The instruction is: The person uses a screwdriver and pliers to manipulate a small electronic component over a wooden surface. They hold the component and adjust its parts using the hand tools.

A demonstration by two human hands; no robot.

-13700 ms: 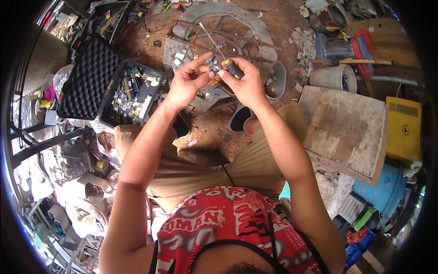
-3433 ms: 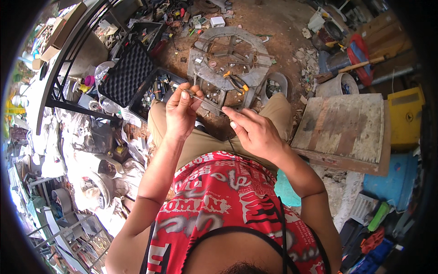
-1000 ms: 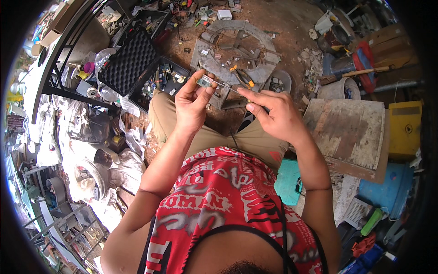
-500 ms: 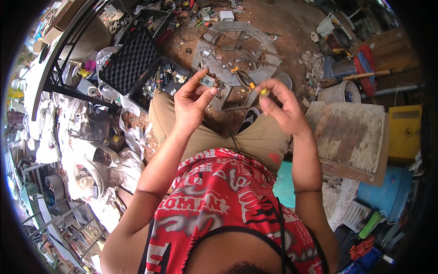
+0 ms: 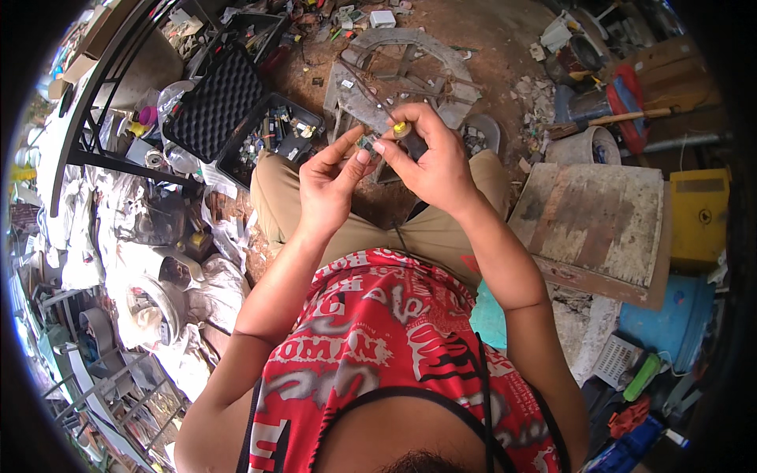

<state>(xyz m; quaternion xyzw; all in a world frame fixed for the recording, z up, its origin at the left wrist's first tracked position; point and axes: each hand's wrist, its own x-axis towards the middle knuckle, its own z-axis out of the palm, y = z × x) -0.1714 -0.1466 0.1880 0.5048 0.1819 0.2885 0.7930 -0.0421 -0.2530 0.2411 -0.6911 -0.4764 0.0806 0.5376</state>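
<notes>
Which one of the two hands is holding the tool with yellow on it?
The right hand: the tool sits in its grip, yellow part showing. The left hand instead pinches a small green piece.

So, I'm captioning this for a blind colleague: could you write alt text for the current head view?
A person's left hand and right hand meet at a small green board; the right also grips a yellow-and-black screwdriver. Beyond is a grey octagonal frame; to its left, an open black case holds small parts.
</notes>
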